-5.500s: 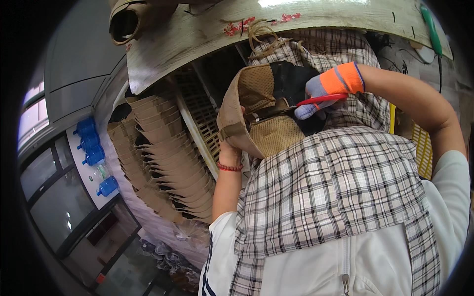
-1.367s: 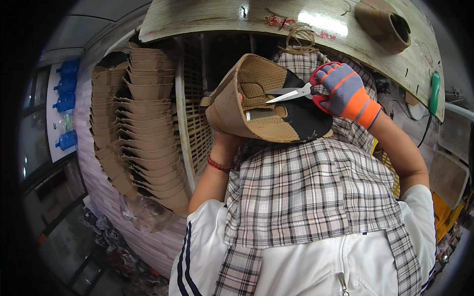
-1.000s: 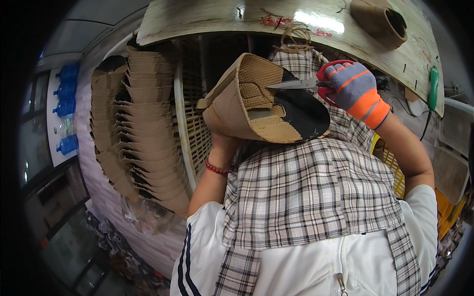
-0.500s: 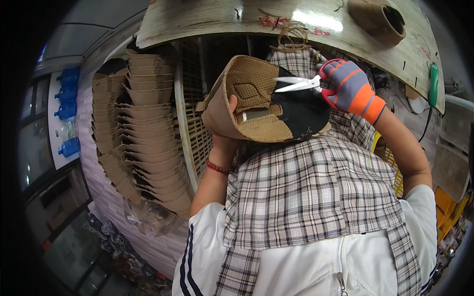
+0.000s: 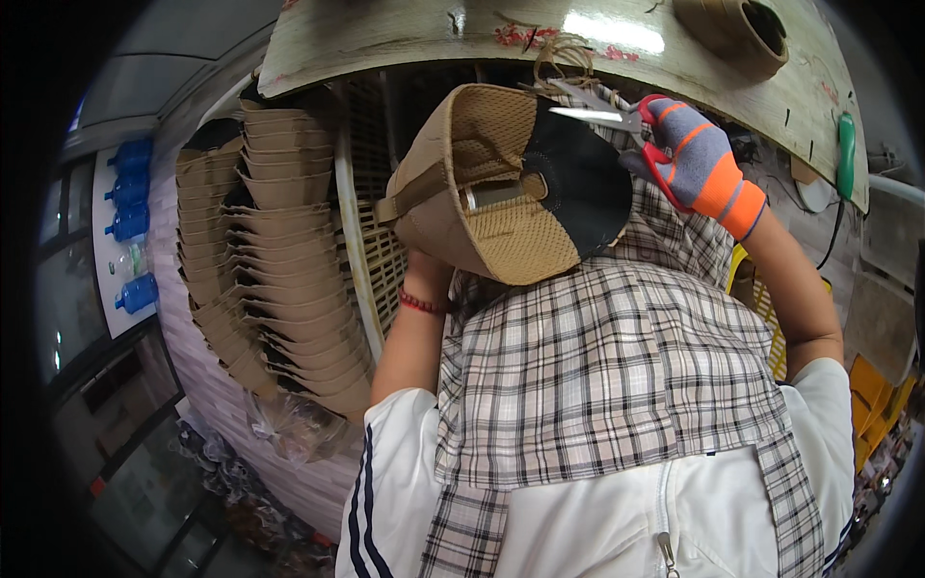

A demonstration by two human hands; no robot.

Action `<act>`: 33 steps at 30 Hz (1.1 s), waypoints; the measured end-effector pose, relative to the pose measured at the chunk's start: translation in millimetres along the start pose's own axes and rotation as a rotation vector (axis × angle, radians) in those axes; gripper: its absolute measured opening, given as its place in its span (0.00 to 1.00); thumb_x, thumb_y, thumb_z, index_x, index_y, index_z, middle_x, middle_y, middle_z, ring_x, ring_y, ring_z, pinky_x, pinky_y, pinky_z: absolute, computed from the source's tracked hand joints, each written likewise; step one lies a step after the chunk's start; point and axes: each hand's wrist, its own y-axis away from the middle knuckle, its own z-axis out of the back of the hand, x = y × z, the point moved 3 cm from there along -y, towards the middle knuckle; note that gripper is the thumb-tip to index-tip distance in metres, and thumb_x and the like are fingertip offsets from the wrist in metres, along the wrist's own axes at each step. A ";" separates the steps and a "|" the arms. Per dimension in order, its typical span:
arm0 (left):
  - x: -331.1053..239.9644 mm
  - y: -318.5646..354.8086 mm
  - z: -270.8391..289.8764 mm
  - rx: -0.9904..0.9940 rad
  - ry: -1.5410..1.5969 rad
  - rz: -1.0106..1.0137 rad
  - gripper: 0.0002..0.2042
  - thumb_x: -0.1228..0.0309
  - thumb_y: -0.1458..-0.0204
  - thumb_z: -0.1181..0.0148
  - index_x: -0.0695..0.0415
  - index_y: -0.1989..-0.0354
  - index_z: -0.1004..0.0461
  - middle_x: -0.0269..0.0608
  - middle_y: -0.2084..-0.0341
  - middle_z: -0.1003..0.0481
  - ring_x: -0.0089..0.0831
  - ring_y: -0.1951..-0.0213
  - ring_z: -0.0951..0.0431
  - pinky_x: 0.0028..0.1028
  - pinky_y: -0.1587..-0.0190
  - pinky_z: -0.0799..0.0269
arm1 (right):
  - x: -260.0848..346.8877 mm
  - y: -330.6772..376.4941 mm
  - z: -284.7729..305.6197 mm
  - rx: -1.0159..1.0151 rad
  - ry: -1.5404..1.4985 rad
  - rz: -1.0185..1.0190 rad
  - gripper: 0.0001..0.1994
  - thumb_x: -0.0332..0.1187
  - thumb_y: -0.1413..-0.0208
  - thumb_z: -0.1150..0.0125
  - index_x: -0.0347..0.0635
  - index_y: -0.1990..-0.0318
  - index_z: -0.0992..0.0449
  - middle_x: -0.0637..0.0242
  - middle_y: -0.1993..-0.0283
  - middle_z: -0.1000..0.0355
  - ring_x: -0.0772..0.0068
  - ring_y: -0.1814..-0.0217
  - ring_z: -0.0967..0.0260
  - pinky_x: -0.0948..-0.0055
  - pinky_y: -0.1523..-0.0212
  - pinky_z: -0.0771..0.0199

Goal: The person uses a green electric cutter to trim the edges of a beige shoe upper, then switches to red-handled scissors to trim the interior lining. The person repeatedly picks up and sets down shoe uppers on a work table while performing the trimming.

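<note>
A tan shoe upper [image 5: 424, 207], with tan mesh and black lining, is held tilted over my lap, its opening facing me. My left hand [image 5: 429, 272] supports it from beneath at the lower left; the fingers are hidden behind it. In a grey and orange glove, my right hand [image 5: 696, 159] grips red-handled scissors [image 5: 607, 117]. Their blades are parted and point left at the upper's far black edge. Whether they touch it I cannot tell.
A pale worktable [image 5: 385, 43] spans the far side, with another tan upper [image 5: 732, 39], a coil of cord [image 5: 564, 58] and a green-handled tool [image 5: 846, 154]. Tall stacks of tan uppers [image 5: 289, 250] stand left, beside a slatted crate [image 5: 371, 183]. Blue water bottles [image 5: 130, 222] are farther left.
The upper has tipped, and my left thumb no longer shows inside its opening. My right hand has shifted slightly right, taking the scissors from over the lining to the far edge.
</note>
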 end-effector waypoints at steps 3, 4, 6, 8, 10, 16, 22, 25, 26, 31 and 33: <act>15.1 0.8 35.3 0.081 -0.029 0.137 0.24 0.65 0.41 0.37 0.61 0.39 0.33 0.40 0.51 0.24 0.31 0.51 0.23 0.34 0.50 0.24 | 22.8 6.5 -6.2 0.296 0.021 0.073 0.16 0.32 0.50 0.32 0.39 0.55 0.27 0.57 0.63 0.27 0.52 0.62 0.28 0.64 0.59 0.26; 20.0 5.2 47.1 0.093 0.157 0.307 0.25 0.66 0.44 0.34 0.61 0.39 0.33 0.40 0.51 0.24 0.31 0.51 0.23 0.34 0.50 0.24 | 24.7 12.7 -7.9 0.404 0.039 0.034 0.18 0.37 0.51 0.31 0.39 0.56 0.27 0.56 0.63 0.26 0.51 0.61 0.28 0.62 0.60 0.26; 12.3 18.4 61.7 0.133 0.336 0.554 0.28 0.68 0.48 0.30 0.62 0.39 0.33 0.41 0.53 0.23 0.31 0.52 0.22 0.35 0.50 0.23 | 24.4 24.0 -14.1 0.556 0.068 -0.012 0.25 0.51 0.53 0.29 0.39 0.57 0.25 0.55 0.65 0.25 0.49 0.60 0.27 0.60 0.60 0.26; -9.7 33.7 42.0 0.077 0.243 0.690 0.32 0.75 0.57 0.26 0.62 0.40 0.32 0.46 0.58 0.22 0.33 0.55 0.20 0.32 0.50 0.22 | 31.3 24.6 -9.6 0.625 0.095 0.001 0.26 0.53 0.50 0.32 0.40 0.56 0.24 0.57 0.65 0.24 0.52 0.60 0.25 0.61 0.59 0.25; -5.7 36.8 46.8 0.075 0.204 0.727 0.33 0.78 0.58 0.27 0.63 0.41 0.32 0.46 0.59 0.21 0.33 0.57 0.19 0.30 0.52 0.20 | 31.3 26.0 -11.7 0.663 0.107 0.034 0.25 0.53 0.49 0.35 0.40 0.55 0.23 0.58 0.65 0.23 0.54 0.59 0.24 0.62 0.59 0.24; -11.1 46.6 36.5 0.057 0.156 0.648 0.32 0.84 0.59 0.29 0.65 0.42 0.32 0.47 0.61 0.21 0.32 0.60 0.18 0.27 0.54 0.18 | 41.1 19.7 -23.2 0.808 0.229 0.082 0.21 0.49 0.48 0.37 0.41 0.57 0.21 0.58 0.66 0.22 0.54 0.61 0.23 0.62 0.61 0.23; -12.1 48.4 33.9 0.000 0.105 0.653 0.29 0.84 0.59 0.29 0.65 0.44 0.30 0.46 0.62 0.21 0.31 0.60 0.18 0.26 0.55 0.18 | 48.6 19.5 -28.2 0.733 0.239 0.111 0.17 0.47 0.50 0.34 0.45 0.60 0.20 0.61 0.68 0.22 0.57 0.66 0.22 0.64 0.64 0.23; -10.7 49.5 39.5 -0.046 0.088 0.690 0.26 0.85 0.59 0.29 0.65 0.47 0.28 0.44 0.63 0.21 0.30 0.61 0.18 0.27 0.56 0.17 | 48.1 17.8 -18.0 0.665 0.292 0.132 0.16 0.47 0.52 0.31 0.47 0.61 0.19 0.63 0.70 0.22 0.59 0.66 0.22 0.65 0.65 0.23; -10.2 49.3 40.8 -0.056 0.086 0.703 0.25 0.85 0.58 0.29 0.65 0.49 0.28 0.44 0.63 0.21 0.30 0.61 0.18 0.27 0.56 0.17 | 45.7 17.6 -13.1 0.637 0.324 0.151 0.16 0.46 0.52 0.31 0.48 0.61 0.19 0.64 0.70 0.22 0.59 0.66 0.22 0.65 0.65 0.23; -9.1 49.5 46.8 0.089 0.034 0.776 0.19 0.80 0.57 0.27 0.63 0.54 0.24 0.41 0.63 0.20 0.29 0.62 0.19 0.27 0.57 0.18 | 21.6 19.5 -6.8 0.399 0.261 0.124 0.16 0.45 0.54 0.30 0.46 0.61 0.19 0.64 0.71 0.23 0.59 0.67 0.23 0.65 0.65 0.23; -2.6 49.9 55.1 0.101 0.012 0.814 0.19 0.78 0.57 0.27 0.64 0.54 0.24 0.41 0.62 0.20 0.29 0.61 0.19 0.27 0.56 0.19 | 33.5 15.5 -10.1 0.423 0.256 0.135 0.16 0.42 0.55 0.29 0.44 0.61 0.21 0.63 0.68 0.23 0.57 0.63 0.24 0.65 0.61 0.24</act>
